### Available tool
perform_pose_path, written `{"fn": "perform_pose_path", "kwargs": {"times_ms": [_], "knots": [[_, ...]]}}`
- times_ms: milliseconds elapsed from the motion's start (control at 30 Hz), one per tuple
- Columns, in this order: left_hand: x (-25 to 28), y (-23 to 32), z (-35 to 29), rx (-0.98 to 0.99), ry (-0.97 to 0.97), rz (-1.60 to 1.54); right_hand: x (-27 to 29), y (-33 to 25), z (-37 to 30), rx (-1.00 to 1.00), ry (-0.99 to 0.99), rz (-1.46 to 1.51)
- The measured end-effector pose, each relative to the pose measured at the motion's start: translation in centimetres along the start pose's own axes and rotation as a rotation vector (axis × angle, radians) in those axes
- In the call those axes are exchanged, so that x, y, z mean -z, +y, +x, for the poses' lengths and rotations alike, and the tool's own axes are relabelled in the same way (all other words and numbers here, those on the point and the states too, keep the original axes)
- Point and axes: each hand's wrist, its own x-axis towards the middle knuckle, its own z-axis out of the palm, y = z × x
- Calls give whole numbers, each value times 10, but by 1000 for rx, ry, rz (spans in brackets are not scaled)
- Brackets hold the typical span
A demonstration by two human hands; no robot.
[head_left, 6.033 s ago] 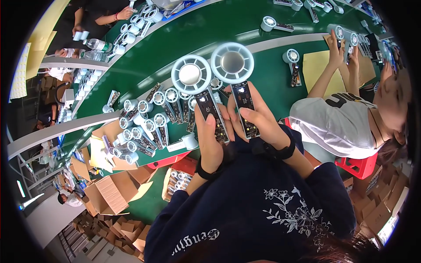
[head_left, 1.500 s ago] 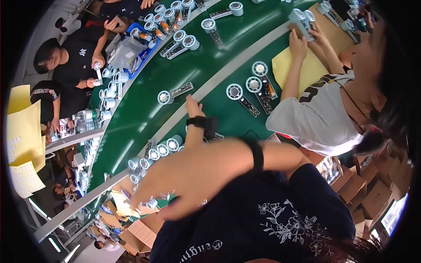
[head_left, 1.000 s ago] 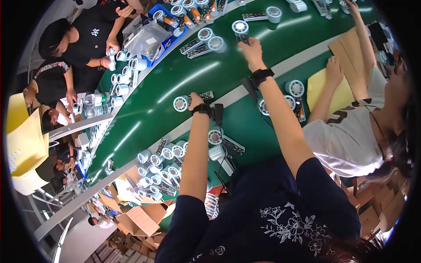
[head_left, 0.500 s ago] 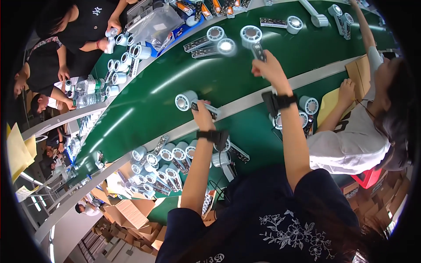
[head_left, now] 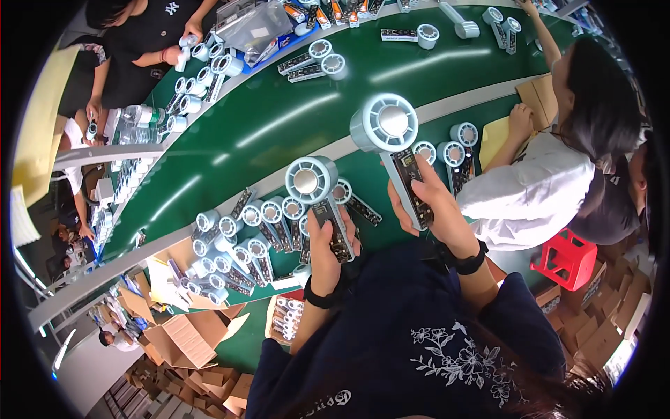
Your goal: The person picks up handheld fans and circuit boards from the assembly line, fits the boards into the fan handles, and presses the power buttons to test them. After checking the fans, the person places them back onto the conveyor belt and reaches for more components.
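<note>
Each hand grips a small handheld fan with a pale blue round head and a handle whose circuit board lies bare. My left hand [head_left: 324, 262] is closed round the handle of one fan [head_left: 308, 181], its head upward and its grille facing me. My right hand [head_left: 447, 213] holds the other fan [head_left: 388, 121], a little higher and farther right, the handle slanting down into my fingers. Both fans are lifted off the surface, apart from each other. Behind my left hand lie several similar fans [head_left: 272, 211], grouped on the near green bench.
A green conveyor belt [head_left: 279, 112] with a pale rail curves past in front, carrying more fans [head_left: 333, 65]. Co-workers stand at far left; a person in a white shirt [head_left: 530, 188] sits close on my right by a red stool [head_left: 567, 260]. Cardboard boxes [head_left: 183, 341] lie lower left.
Both hands have drawn back from the belt toward my body, each bringing a fan with it. The fans have been raised upright, and my view has shifted.
</note>
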Motion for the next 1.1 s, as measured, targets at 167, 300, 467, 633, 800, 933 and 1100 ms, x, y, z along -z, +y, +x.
{"fn": "perform_pose_path", "kwargs": {"times_ms": [167, 300, 467, 633, 800, 933, 1100], "knots": [[-4, 3, -35, -146, -31, 89, -16, 4, -30, 48, -42, -64], [-1, 2, -49, -176, -109, 140, -23, 8, -47, 40, -47, -71], [-9, 4, -61, -173, -122, 179, -33, 15, -58, 45, -39, -69], [-13, 6, -66, -180, -215, -12, -41, 23, -64, 128, -45, -176], [-13, 11, -68, -187, -298, -53, -53, 26, -68, 139, -16, -193], [-14, 11, -70, -195, -268, -70, -55, 31, -69, 174, -17, -170], [-23, 9, -73, -277, -209, 35, -55, 35, -68, 221, -38, -206]]}}
